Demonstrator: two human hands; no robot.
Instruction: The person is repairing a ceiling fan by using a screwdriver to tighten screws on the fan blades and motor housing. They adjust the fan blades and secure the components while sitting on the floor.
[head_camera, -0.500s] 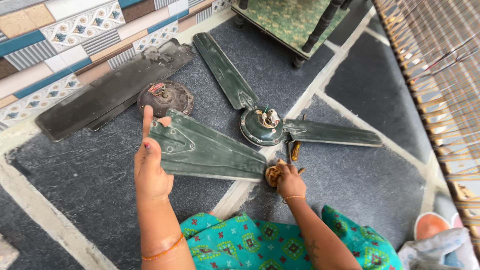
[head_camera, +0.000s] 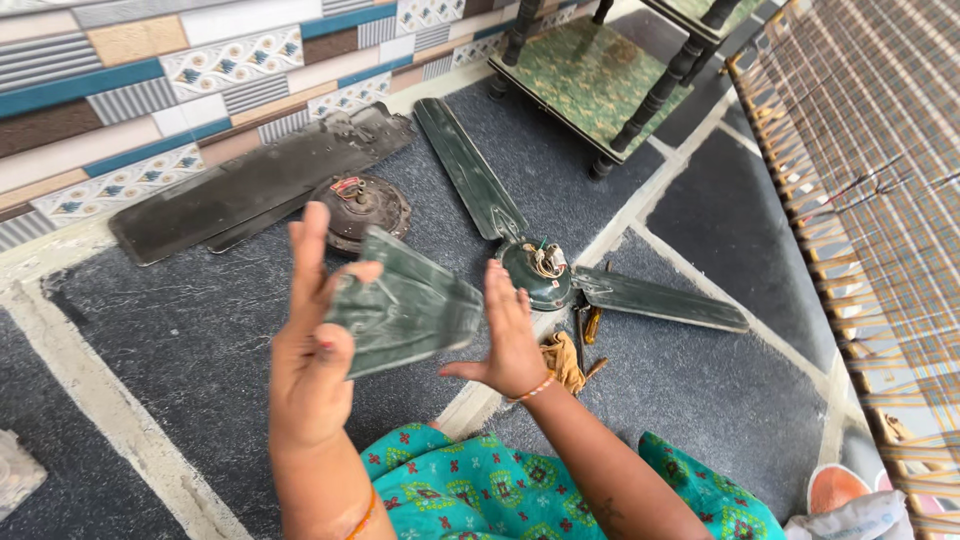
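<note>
Green fan blade (head_camera: 405, 308) foreshortened, pointing floorward (lifted).

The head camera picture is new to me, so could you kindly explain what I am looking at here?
The camera sits on a person's head and looks down at their two bare hands. The left hand holds a dark green fan blade, lifted off the floor; the right hand is open flat at the blade's other edge. On the grey floor lie a fan motor with two blades attached, an older dusty fan by the tiled wall, and a screwdriver.
</note>
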